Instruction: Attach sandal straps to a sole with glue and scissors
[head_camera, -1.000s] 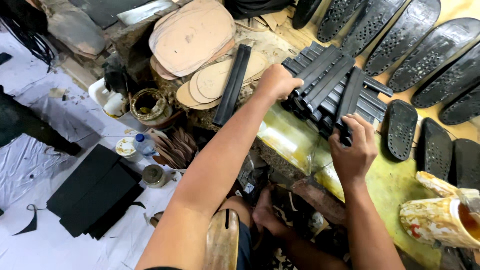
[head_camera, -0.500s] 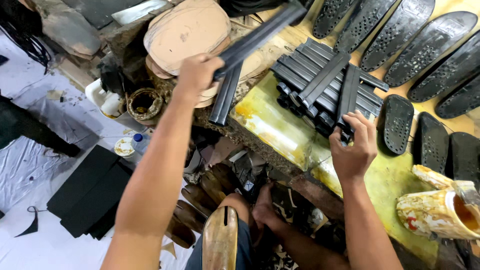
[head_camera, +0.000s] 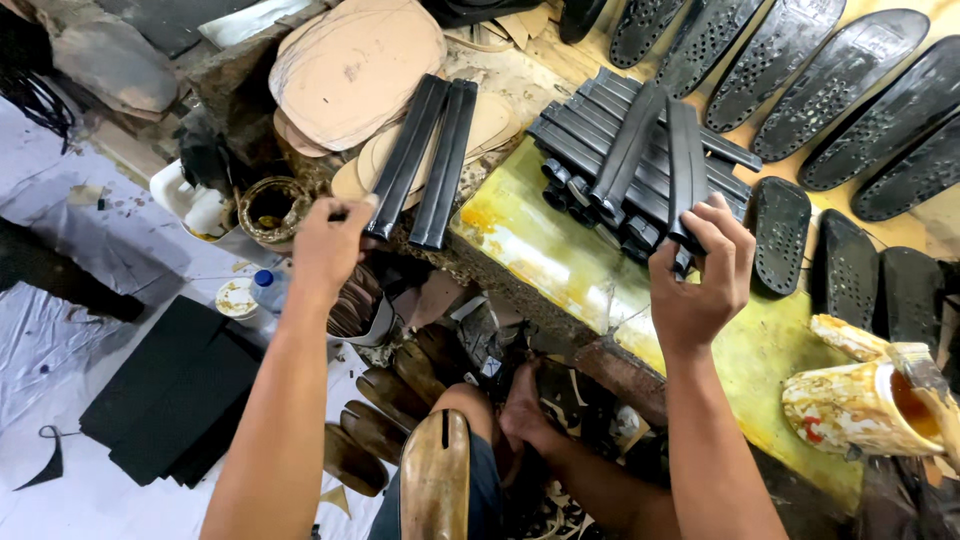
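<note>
Black rubber strips: from what I see, two (head_camera: 425, 160) lie side by side on the tan soles (head_camera: 360, 70), the rest sit in the main pile (head_camera: 640, 150) on the yellow bench (head_camera: 560, 260). My read is early days: two moved over, a large stack left.

Left hand (head_camera: 330, 245): fingers curled at the near end of the left strip of the pair, thumb and fingertips touching or pinching it. I can't tell if it's a firm hold or a light touch.

Right hand (head_camera: 700, 275): fingers closed round the near end of one strip (head_camera: 685, 160) lying across the top of the pile, thumb underneath. Looks like a real grip.

Pair is straight ahead of the left hand, running away from me. Pile is just beyond the right hand, between the pair and the row of treaded soles (head_camera: 850, 90).

Glue pot (head_camera: 860, 405) with brush sits on the bench, well right of the right hand. Black sheets (head_camera: 170, 400) on the floor, lower left.
</note>
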